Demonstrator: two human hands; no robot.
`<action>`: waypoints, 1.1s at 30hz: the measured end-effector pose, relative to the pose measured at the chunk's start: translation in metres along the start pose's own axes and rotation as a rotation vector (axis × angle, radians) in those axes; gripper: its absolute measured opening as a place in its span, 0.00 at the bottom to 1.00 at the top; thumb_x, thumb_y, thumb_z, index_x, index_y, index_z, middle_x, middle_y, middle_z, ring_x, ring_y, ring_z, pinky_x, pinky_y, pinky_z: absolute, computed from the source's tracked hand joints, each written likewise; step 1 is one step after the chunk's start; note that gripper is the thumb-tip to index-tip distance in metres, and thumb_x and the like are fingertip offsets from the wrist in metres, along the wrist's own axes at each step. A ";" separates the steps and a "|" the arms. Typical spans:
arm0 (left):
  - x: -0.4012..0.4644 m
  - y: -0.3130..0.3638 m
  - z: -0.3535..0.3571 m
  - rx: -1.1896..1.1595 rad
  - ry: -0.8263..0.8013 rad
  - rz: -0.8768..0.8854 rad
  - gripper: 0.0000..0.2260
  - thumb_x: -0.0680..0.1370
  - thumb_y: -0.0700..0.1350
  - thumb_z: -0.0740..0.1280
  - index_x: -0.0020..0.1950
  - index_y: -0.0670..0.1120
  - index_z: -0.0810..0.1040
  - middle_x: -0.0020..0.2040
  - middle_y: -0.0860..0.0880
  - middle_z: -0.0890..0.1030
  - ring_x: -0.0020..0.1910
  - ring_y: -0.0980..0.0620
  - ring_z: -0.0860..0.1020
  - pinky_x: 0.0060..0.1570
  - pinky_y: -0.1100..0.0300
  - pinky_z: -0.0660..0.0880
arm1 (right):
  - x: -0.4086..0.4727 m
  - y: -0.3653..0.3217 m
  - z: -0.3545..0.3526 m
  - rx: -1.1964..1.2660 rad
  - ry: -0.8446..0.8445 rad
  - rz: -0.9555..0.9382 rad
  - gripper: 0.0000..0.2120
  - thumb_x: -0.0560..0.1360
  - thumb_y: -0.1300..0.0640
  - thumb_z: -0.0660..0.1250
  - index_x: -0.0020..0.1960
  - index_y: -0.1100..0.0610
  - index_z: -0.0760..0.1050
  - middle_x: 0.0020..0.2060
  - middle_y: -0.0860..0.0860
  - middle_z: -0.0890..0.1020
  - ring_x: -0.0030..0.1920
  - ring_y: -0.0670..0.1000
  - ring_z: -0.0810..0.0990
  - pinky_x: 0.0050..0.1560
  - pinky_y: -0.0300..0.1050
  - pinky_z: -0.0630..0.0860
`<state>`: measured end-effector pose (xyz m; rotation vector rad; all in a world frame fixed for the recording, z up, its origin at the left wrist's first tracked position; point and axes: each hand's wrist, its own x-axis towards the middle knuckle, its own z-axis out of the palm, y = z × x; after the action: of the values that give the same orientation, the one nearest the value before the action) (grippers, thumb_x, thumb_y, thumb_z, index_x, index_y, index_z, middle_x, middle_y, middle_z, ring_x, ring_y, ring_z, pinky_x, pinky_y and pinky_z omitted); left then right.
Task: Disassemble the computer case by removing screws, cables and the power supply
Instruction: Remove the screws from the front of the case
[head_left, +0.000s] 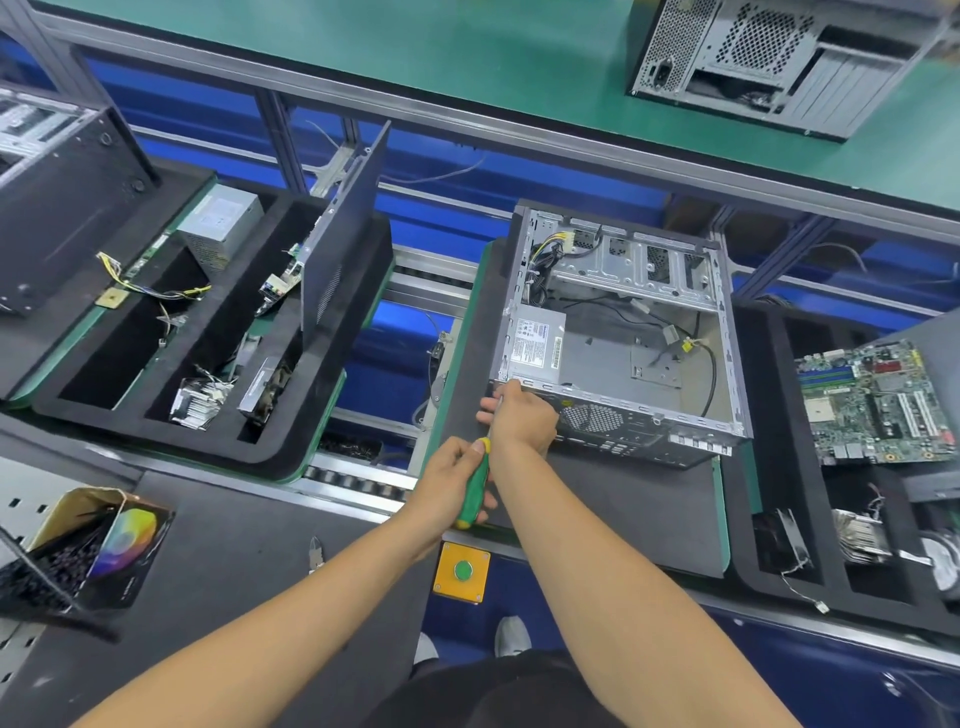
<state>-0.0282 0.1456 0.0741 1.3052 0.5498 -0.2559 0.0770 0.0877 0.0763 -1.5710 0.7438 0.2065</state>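
At the computer case (618, 332) corner, left hand (447, 480) grips screwdriver (475, 486) — right hand (519, 413) seemingly pinches its shaft.

Computer case (621, 332): silver steel tower chassis, side panel off, lying on its side with the open face up on a dark foam pallet; rear panel with round fan grille faces the viewer. Interior largely bare.
Power supply (535, 343): grey metal box with white label, seated in the near-left corner of the case, against the rear wall.
Cables (556, 247): yellow and black bundle with white connector, draped at the far-left corner by the drive cage; a thin black lead runs along the right wall.
Screwdriver (475, 486): green handle with yellow ends, shaft angled up towards the case's near-left corner, beside the power supply.
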 end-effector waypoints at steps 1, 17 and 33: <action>-0.001 0.000 0.000 0.001 0.006 -0.002 0.13 0.86 0.51 0.60 0.50 0.42 0.69 0.40 0.41 0.79 0.29 0.50 0.78 0.27 0.57 0.76 | -0.001 0.002 0.000 0.002 0.002 -0.008 0.14 0.73 0.48 0.62 0.37 0.52 0.82 0.29 0.44 0.85 0.31 0.45 0.85 0.47 0.52 0.82; 0.006 -0.047 -0.024 0.256 0.034 -0.050 0.15 0.84 0.53 0.64 0.53 0.41 0.71 0.45 0.44 0.83 0.31 0.51 0.76 0.27 0.58 0.71 | 0.042 0.059 -0.096 -0.527 0.171 -0.112 0.10 0.77 0.46 0.64 0.40 0.49 0.77 0.34 0.43 0.80 0.43 0.53 0.80 0.43 0.46 0.71; 0.017 -0.056 -0.030 0.298 0.040 -0.070 0.17 0.84 0.55 0.64 0.56 0.41 0.71 0.49 0.42 0.84 0.33 0.51 0.78 0.29 0.58 0.73 | 0.075 0.076 -0.120 -0.595 0.132 -0.135 0.06 0.77 0.51 0.66 0.51 0.42 0.80 0.39 0.42 0.84 0.44 0.50 0.81 0.52 0.49 0.79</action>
<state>-0.0474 0.1618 0.0135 1.5843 0.6084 -0.3807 0.0560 -0.0477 -0.0076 -2.2097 0.7096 0.2394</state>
